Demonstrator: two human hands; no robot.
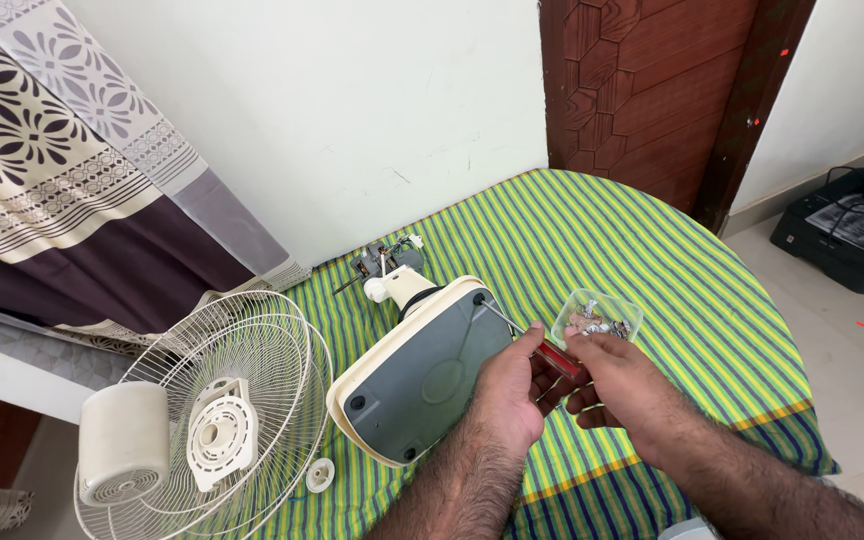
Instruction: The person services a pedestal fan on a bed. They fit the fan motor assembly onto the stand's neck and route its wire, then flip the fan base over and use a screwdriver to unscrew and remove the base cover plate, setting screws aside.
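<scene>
Red-handled screwdriver [552, 352] pinched in both hands' fingers, left hand [514, 390], right hand [624, 385]; tip at fan base [422, 372].

One small clear plastic container [599, 317], rounded-rectangular and open-topped, sits on the striped bench [672, 250] just beyond the right hand's fingers [592, 345]; it holds small metal parts (too small to identify). No labels, signs or screens discernible elsewhere in view.

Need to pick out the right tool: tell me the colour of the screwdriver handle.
Red; the screwdriver handle shows in the head view, between the left hand and right hand.
</scene>
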